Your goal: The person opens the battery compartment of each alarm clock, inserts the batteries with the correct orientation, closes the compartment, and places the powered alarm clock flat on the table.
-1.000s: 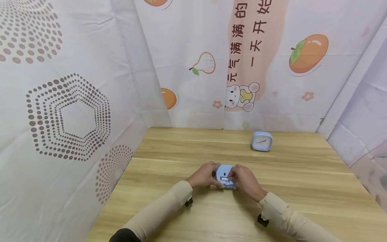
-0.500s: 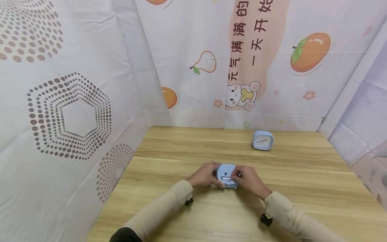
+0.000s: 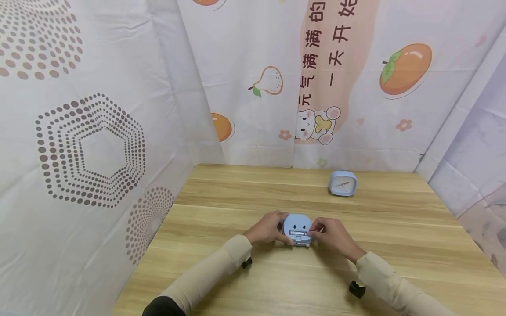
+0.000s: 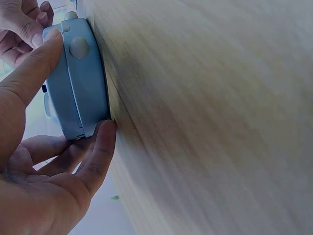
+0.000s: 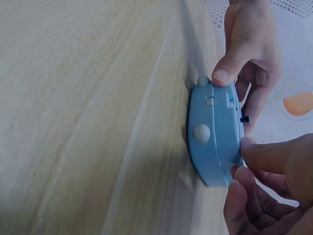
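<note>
A light-blue alarm clock (image 3: 297, 220) lies face down on the wooden table, its back turned up. In that back a narrow compartment is open, and a silvery cylinder (image 3: 297, 233), like a battery, lies in it. My left hand (image 3: 269, 228) grips the clock's left side, thumb at the lower edge and fingers around the far side. At the right edge my right hand (image 3: 332, 235) has its thumb and curled fingertips on the clock, near the compartment's right end. Rounded pale feet (image 5: 202, 133) stick out of the casing in the right wrist view.
A second light-blue clock (image 3: 343, 183) stands upright at the back of the table (image 3: 237, 188), its dial facing me. Printed curtains hang behind the table and along both sides. Dark wrist straps (image 3: 357, 289) show under the sleeves.
My right hand has shifted right, from over the compartment to the clock's right edge, uncovering more of the back. The left hand keeps its grip and the clock stays in place.
</note>
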### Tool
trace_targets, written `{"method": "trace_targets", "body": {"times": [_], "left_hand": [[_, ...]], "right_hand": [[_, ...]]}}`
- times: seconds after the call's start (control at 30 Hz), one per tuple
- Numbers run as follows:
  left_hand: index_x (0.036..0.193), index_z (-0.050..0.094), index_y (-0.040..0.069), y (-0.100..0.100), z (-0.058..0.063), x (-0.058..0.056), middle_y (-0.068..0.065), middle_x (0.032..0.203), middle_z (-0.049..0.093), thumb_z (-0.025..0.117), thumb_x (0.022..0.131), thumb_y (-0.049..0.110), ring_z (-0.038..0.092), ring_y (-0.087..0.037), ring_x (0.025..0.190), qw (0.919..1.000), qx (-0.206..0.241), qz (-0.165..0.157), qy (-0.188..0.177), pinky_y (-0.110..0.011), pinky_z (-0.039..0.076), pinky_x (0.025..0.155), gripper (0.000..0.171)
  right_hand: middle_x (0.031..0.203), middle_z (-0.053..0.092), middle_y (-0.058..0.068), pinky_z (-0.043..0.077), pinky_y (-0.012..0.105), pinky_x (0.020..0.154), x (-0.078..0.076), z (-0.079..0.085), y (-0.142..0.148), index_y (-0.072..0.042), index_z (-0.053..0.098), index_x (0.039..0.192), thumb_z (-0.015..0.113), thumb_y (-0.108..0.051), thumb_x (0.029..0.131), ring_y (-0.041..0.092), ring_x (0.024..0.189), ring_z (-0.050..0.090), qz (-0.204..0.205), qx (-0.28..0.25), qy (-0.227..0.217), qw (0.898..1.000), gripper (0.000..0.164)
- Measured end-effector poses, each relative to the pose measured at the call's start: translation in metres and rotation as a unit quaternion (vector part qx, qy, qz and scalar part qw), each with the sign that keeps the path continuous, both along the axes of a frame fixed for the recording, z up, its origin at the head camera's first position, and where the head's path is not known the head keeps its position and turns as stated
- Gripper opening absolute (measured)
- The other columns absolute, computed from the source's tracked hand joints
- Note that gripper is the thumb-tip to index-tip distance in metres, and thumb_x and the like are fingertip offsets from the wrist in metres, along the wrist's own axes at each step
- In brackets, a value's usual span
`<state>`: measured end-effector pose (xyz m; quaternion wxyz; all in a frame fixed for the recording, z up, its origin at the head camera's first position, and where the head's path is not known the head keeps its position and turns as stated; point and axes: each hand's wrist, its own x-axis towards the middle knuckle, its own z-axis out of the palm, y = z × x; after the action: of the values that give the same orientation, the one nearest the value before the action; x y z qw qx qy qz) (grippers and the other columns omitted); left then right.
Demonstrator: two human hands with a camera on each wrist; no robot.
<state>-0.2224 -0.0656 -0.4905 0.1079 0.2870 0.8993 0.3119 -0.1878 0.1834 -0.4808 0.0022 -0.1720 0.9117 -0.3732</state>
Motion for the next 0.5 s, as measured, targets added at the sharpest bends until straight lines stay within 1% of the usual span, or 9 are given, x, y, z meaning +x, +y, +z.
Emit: {"method": "trace_targets", "body": {"times": [0.23,0.4,0.5], "left_hand": [[0.147,0.055,0.010,0.001,0.001,-0.001,-0.006,0.135,0.061,0.091,0.075,0.044,0.057,-0.012,0.116,1.0000,-0.004,0.007,-0.004,-0.028,0.048,0.099,0.088],[0.147,0.056,0.011,0.001,0.000,0.000,-0.006,0.136,0.061,0.092,0.074,0.044,0.057,-0.013,0.119,0.9999,-0.001,0.012,-0.008,-0.030,0.047,0.102,0.088],[0.147,0.056,0.011,0.001,-0.001,0.000,-0.006,0.136,0.061,0.092,0.074,0.045,0.057,-0.014,0.119,0.9999,-0.004,0.012,-0.005,-0.030,0.047,0.102,0.088]], "right_hand": [[0.080,0.068,-0.005,0.049,0.026,0.064,0.001,0.002,0.011,-0.014,0.075,0.085,0.082,-0.013,0.088,0.012,0.075,0.059,-0.012,0.001,-0.026,1.000,0.008],[0.079,0.068,-0.001,0.050,0.026,0.056,0.004,-0.003,0.015,-0.011,0.074,0.087,0.081,-0.009,0.088,0.014,0.068,0.059,-0.015,-0.013,-0.059,0.998,0.007],[0.079,0.067,0.000,0.050,0.026,0.054,0.005,-0.007,0.018,-0.010,0.074,0.088,0.080,-0.009,0.089,0.015,0.066,0.058,-0.010,-0.016,-0.062,0.998,0.006]]}}
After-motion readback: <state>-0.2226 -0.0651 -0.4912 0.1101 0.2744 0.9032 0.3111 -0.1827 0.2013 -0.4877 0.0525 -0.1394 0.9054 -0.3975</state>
